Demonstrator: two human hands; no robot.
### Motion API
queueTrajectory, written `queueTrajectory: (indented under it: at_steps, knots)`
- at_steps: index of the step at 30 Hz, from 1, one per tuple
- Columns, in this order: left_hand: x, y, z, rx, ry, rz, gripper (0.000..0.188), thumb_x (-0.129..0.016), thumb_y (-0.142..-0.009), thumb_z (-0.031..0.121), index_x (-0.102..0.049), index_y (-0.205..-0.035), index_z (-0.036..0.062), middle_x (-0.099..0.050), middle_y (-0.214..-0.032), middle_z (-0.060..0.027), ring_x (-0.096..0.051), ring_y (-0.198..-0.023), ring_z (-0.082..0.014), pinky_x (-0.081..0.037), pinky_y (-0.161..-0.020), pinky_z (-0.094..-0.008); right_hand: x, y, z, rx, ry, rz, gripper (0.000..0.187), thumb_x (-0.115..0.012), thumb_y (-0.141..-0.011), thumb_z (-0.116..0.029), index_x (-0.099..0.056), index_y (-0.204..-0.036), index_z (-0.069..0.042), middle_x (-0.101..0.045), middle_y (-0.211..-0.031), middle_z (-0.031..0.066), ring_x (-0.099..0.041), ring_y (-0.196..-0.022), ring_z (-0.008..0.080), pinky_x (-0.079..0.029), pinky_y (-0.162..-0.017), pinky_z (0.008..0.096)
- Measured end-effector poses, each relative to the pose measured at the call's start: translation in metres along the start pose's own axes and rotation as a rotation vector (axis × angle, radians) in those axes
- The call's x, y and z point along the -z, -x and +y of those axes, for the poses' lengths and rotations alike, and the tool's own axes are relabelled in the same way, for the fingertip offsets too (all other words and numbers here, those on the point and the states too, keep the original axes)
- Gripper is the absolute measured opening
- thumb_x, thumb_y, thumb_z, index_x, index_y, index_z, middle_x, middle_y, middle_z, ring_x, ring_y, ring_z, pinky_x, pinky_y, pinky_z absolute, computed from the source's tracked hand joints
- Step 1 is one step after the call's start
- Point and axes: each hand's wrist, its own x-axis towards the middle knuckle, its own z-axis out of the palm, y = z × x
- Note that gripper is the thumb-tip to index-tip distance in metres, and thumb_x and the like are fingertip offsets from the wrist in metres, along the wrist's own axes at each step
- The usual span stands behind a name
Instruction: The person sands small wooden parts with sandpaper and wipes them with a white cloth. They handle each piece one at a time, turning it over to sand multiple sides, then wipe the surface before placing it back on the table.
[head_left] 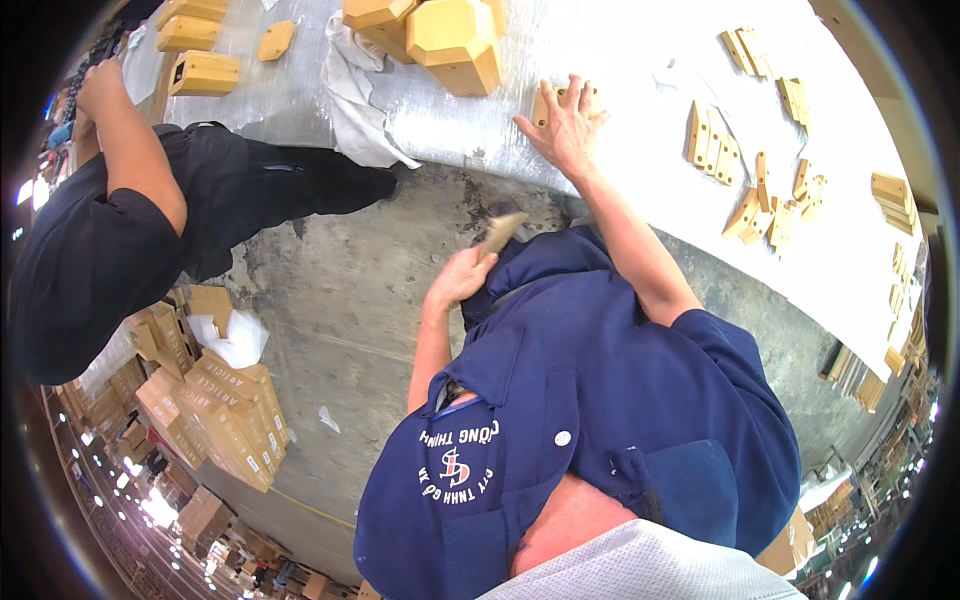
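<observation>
In my left hand [460, 277] is a flat, light-coloured wooden piece [503, 232], gripped at its lower end and tilted upward, beside the table's near edge and in front of my blue shirt. Motion slightly blurs that piece. My right hand [568, 132] lies on the table with its fingers spread, resting over a small wooden block with dark holes [541, 108]. The palm and fingers hide most of the block. Several similar drilled wooden pieces [712, 145] lie in groups on the table to the right.
Large faceted wooden blocks [455, 45] and a white cloth [352, 95] lie on the film-covered table [470, 130]. A co-worker in black [120, 220] stands at left, near more wooden blocks [205, 74]. Cardboard boxes [230, 410] are stacked on the floor at lower left.
</observation>
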Motion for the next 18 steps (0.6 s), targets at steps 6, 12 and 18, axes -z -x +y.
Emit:
queueTrajectory:
  at_steps: [6, 12, 18]
  knots:
    - [0.002, 0.0, 0.015, 0.224, -0.074, -0.14, 0.043, -0.055, -0.094, 0.038, -0.063, -0.115, 0.0013, -0.069, -0.1, -0.0194, -0.066, -0.095, -0.0309, -0.048, -0.084, -0.0403, 0.003, 0.015, 0.057, 0.063, 0.134, -0.077, 0.066, -0.06, -0.084, -0.042, -0.038, -0.145, -0.029, -0.024, -0.153, 0.0184, -0.02, -0.143, 0.0389, -0.018, -0.107, 0.0714]
    - [-0.01, -0.017, 0.013, 0.093, -0.197, -0.114, 0.043, -0.052, -0.094, 0.037, -0.063, -0.104, -0.0044, -0.066, -0.096, -0.0267, -0.064, -0.093, -0.0387, -0.047, -0.081, -0.0438, 0.013, 0.037, 0.128, 0.169, 0.088, 0.076, 0.068, -0.062, -0.085, -0.032, -0.036, -0.147, -0.021, -0.025, -0.154, 0.0164, -0.023, -0.143, 0.0367, -0.014, -0.111, 0.0664]
    - [0.007, -0.005, 0.01, -0.013, -0.085, 0.017, 0.038, -0.053, -0.095, 0.031, -0.064, -0.108, -0.0028, -0.066, -0.095, -0.0281, -0.065, -0.096, -0.0386, -0.049, -0.083, -0.0431, -0.01, 0.073, 0.106, 0.311, 0.026, 0.092, 0.061, -0.061, -0.082, -0.006, -0.045, -0.14, -0.016, -0.043, -0.138, 0.012, -0.043, -0.124, 0.0328, -0.027, -0.107, 0.0569]
